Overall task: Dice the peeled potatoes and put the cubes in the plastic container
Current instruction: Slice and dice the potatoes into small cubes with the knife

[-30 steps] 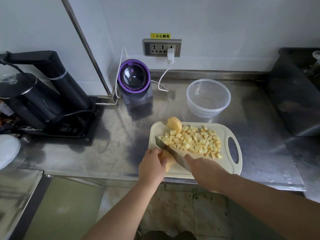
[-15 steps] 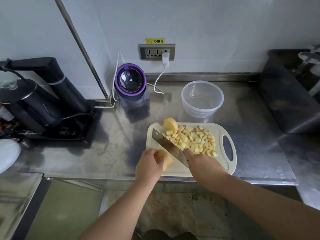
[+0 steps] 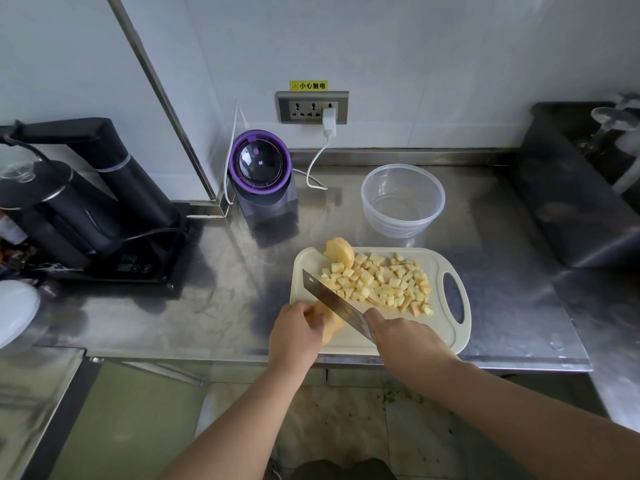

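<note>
Approx. half done: left hand [image 3: 296,336] gripped 1 potato [image 3: 328,318] on the board [image 3: 450,337], right hand [image 3: 405,341] gripped the knife [image 3: 332,299] at it; cube pile [image 3: 381,284] & 1 more piece [image 3: 341,251] lay beside, plastic container [image 3: 403,199] was empty.

purple-rimmed appliance [image 3: 260,167], black kettle [image 3: 45,206], wall socket [image 3: 312,108]

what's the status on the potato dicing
Left hand grips a potato piece, right hand holds the cleaver across it. Cubes piled on the cutting board, none in the plastic container. Nothing blocks the way to it.
</note>
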The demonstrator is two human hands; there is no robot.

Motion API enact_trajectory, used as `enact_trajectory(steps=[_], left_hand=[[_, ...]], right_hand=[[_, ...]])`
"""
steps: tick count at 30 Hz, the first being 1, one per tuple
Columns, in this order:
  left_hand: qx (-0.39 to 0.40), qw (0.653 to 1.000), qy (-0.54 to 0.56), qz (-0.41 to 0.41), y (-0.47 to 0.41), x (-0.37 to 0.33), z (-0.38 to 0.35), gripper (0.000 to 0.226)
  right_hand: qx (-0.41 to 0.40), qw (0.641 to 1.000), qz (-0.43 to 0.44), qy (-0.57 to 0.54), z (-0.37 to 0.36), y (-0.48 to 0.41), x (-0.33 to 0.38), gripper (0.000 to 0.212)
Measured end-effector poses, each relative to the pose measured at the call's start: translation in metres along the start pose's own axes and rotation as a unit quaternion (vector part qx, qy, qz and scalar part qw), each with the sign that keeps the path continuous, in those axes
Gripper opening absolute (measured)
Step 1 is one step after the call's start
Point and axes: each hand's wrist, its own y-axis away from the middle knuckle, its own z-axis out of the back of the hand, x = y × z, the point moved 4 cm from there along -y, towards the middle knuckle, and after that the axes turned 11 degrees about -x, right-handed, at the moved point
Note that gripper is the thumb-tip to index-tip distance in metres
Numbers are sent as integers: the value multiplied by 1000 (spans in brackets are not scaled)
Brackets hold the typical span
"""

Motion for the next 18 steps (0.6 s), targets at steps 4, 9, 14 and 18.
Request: enact_trajectory(steps=[4,9,14,18], left_hand=[[-2,1000,-12,-1,-2,0,-1,25],[-20,997,-63,-34,-5,-1,0,27],[-11,998,-45,-31,-6,0,0,25],[-2,999,-37,-22,-6,2,-1,27]], right_hand=[[7,1000,-4,1,-1,2,0,44],[6,1000,-10,-6,-2,1,-1,43],[-4,1000,-16,-9,2,-1,-3,42],[-3,1000,-12,-16,4,0,-3,40]])
